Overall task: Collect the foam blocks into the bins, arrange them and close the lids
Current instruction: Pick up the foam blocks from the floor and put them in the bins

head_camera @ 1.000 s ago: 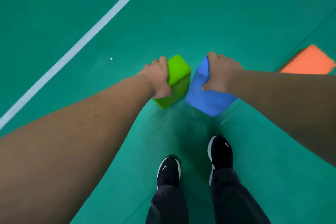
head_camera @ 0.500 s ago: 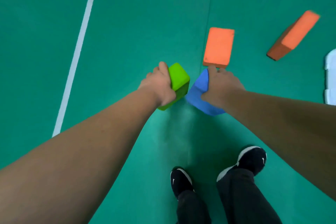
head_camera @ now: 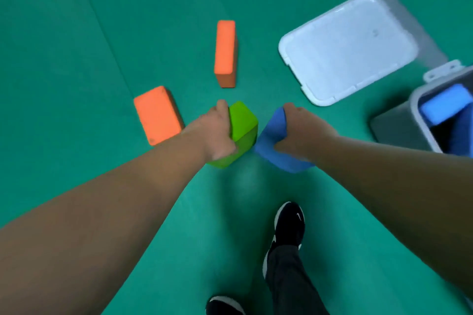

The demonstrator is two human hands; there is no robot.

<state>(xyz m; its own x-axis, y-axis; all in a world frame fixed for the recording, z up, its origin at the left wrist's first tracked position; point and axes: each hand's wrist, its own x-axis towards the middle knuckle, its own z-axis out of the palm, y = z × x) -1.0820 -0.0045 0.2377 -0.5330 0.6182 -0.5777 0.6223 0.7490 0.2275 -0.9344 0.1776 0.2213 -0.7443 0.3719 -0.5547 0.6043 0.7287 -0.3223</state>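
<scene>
Green foam brick (head_camera: 243, 123) sits grasped in the left hand (head_camera: 217, 130), a blue foam brick (head_camera: 271, 140) in the right hand (head_camera: 299, 128), both off the floor (head_camera: 76, 33). The open grey plastic bin (head_camera: 399, 130) and white lid (head_camera: 345, 48) have now appeared at the right, so the drop-off looks near.

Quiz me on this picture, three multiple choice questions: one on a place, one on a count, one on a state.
1. Where is the white plastic lid?
A. flat on the green floor, apart from the grey plastic bin
B. shut on the bin
C. propped upright

2. How many orange foam blocks lie on the floor?
A. one
B. two
C. four

3. What is the left hand doing?
A. hanging empty
B. gripping the green foam block
C. pressing the lid

Answers: 1 A, the lid lies on bare floor; 2 B, one flat, one on edge; 3 B, its fingers curl round the green block.
</scene>
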